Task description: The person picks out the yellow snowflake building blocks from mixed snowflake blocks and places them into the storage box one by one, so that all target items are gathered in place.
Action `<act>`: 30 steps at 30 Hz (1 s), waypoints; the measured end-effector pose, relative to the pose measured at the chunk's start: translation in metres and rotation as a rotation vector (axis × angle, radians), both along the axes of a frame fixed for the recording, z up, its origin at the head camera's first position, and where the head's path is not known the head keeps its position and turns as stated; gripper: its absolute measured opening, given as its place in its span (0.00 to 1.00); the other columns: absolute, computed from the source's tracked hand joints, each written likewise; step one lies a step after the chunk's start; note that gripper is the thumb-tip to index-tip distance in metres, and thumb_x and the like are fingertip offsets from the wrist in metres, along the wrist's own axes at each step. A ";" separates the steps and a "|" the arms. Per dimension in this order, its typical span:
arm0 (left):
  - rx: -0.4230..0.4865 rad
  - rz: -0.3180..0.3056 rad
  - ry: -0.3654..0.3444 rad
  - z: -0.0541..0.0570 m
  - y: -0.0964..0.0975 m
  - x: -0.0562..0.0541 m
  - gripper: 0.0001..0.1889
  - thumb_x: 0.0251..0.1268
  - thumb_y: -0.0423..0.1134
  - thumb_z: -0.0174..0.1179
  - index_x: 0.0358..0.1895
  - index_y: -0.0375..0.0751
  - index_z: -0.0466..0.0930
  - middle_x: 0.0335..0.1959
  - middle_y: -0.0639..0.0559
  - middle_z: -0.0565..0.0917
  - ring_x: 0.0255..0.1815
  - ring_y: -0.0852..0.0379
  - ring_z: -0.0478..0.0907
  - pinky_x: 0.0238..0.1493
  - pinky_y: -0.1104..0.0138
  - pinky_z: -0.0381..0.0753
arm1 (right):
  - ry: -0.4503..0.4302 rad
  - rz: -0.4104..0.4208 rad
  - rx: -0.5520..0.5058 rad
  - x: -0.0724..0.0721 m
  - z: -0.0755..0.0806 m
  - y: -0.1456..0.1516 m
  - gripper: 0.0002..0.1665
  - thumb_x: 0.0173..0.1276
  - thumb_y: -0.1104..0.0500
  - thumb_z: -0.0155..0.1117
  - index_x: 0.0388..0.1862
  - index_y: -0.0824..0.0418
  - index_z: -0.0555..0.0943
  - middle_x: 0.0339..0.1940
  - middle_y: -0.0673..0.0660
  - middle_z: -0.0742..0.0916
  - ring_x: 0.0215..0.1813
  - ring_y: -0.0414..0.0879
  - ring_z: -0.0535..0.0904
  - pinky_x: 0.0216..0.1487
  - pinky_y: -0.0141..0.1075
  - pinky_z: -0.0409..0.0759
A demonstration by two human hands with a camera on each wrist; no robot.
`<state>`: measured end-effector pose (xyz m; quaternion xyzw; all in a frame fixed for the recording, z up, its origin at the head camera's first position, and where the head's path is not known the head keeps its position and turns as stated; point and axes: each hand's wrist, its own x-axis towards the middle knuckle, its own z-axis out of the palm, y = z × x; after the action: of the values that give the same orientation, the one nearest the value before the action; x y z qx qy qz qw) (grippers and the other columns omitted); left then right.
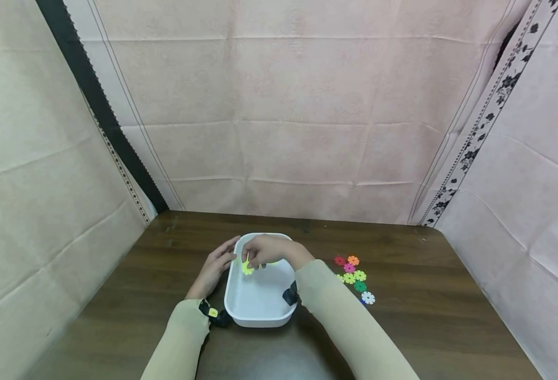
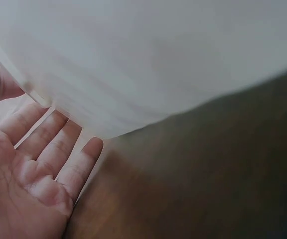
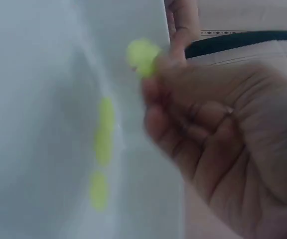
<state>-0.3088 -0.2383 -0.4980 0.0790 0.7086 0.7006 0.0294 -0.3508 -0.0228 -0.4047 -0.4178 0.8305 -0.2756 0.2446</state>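
A white rectangular tray (image 1: 260, 311) lies on the table. My left hand (image 1: 216, 268) holds its left rim, the thumb at the edge and the fingers (image 2: 59, 149) along the outer wall in the left wrist view. Over the tray, my right hand (image 1: 269, 249) pinches a yellow-green flower-shaped piece (image 3: 143, 56) between thumb and fingertips. Its scalloped edge shows below the fingers in the head view. More yellow-green pieces (image 3: 102, 134) lie blurred along the tray's inside in the right wrist view; the right hand mostly hides them in the head view.
Right of the tray lies a group of flower-shaped pieces: red (image 1: 339, 260), orange (image 1: 353, 260), pink (image 1: 349, 268), yellow-green (image 1: 360, 275), green (image 1: 360, 286) and white (image 1: 368, 297). The right forearm partly covers a blue one. Pale cloth (image 1: 298, 158) surrounds the brown table (image 1: 431, 295).
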 end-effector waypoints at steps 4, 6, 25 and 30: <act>-0.001 0.005 0.002 0.000 0.001 0.000 0.27 0.75 0.39 0.52 0.76 0.49 0.65 0.76 0.47 0.65 0.75 0.50 0.64 0.69 0.60 0.70 | -0.030 -0.031 0.031 -0.005 -0.011 -0.003 0.10 0.70 0.64 0.67 0.49 0.58 0.84 0.38 0.51 0.87 0.39 0.51 0.84 0.43 0.42 0.86; 0.000 0.001 0.005 0.001 0.001 0.000 0.27 0.75 0.38 0.52 0.76 0.49 0.65 0.76 0.47 0.65 0.75 0.50 0.63 0.70 0.58 0.68 | -0.027 -0.048 0.044 -0.007 -0.017 -0.003 0.10 0.69 0.64 0.67 0.49 0.58 0.84 0.38 0.51 0.87 0.39 0.51 0.84 0.42 0.40 0.86; -0.001 0.021 -0.021 0.000 0.001 -0.001 0.28 0.72 0.39 0.55 0.75 0.50 0.67 0.76 0.47 0.66 0.75 0.50 0.64 0.71 0.56 0.67 | 0.040 -0.053 -0.020 -0.014 -0.014 0.004 0.13 0.70 0.59 0.67 0.52 0.58 0.84 0.44 0.47 0.88 0.44 0.39 0.83 0.46 0.32 0.83; -0.006 0.022 -0.027 0.001 0.002 -0.001 0.28 0.72 0.40 0.54 0.74 0.51 0.67 0.76 0.48 0.66 0.75 0.50 0.64 0.71 0.54 0.67 | 0.086 -0.059 -0.073 -0.015 0.004 0.014 0.15 0.70 0.57 0.67 0.54 0.58 0.84 0.44 0.45 0.87 0.47 0.38 0.83 0.50 0.34 0.83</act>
<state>-0.3100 -0.2363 -0.4967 0.0617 0.7109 0.6999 0.0317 -0.3660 -0.0089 -0.4008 -0.4131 0.8416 -0.2946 0.1851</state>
